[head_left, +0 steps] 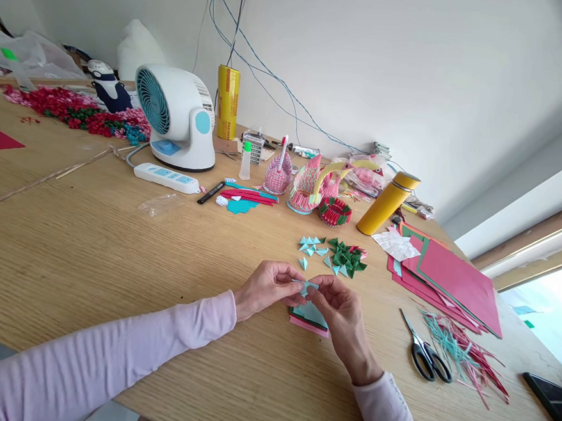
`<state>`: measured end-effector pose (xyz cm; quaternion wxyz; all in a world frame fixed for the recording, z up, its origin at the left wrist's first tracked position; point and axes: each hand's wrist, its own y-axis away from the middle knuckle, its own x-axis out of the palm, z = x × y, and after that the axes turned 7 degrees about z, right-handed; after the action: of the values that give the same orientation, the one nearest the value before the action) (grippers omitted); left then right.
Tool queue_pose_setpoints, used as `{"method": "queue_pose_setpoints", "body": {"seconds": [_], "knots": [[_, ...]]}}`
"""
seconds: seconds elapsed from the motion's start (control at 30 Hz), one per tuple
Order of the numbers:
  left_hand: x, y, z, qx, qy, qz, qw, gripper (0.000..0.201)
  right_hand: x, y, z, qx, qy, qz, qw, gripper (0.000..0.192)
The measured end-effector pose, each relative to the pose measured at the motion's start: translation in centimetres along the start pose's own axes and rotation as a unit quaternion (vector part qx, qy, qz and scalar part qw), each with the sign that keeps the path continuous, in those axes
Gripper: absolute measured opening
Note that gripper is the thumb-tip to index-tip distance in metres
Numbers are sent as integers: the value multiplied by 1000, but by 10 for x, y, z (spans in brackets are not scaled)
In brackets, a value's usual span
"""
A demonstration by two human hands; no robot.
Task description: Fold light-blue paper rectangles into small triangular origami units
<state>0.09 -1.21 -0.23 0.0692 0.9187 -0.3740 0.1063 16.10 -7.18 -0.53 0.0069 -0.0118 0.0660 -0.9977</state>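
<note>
Between my two hands is a small piece of light blue paper, partly hidden by the fingers. My left hand pinches its left end with thumb and forefinger. The right end is pinched by my right hand. Just under the hands lies a stack of small paper rectangles, light blue on top with green and pink below. Beyond them are folded light blue paper triangles and a heap of green paper triangles.
Scissors lie to the right beside thin paper strips. Large coloured sheets are behind them. Farther back stand a yellow bottle, folded-paper swans, a power strip and a white fan.
</note>
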Motion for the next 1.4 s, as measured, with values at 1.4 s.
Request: {"method": "queue_pose_setpoints", "body": {"seconds": [1.4], "knots": [[-1,0,-5,18,17,9,1000,37,-6,5,8,-50,188,-10,981,25]]}}
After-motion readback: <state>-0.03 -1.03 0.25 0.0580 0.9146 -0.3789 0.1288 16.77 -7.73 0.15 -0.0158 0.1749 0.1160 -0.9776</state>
